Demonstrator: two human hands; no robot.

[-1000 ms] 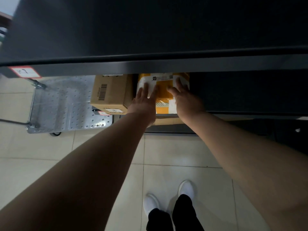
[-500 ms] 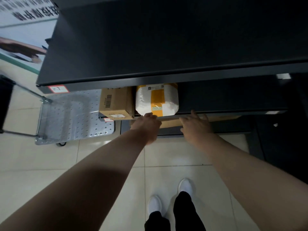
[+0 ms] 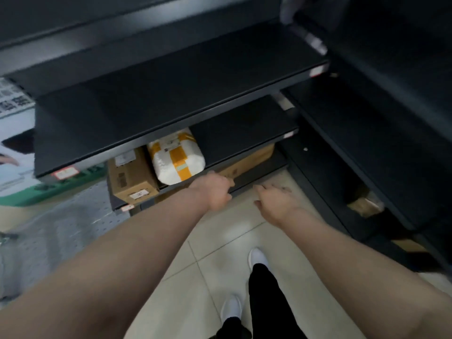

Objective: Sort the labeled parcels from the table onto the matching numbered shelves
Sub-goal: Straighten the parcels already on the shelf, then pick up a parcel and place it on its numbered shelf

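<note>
Cardboard box sits left of centre on a low dark shelf, touching a white parcel banded with orange tape just to its right. Below the parcel, at mid-frame, the left hand is loosely curled and empty near the shelf edge. Right of it, the right hand hangs with fingers spread, holding nothing, over the tiled floor.
</note>
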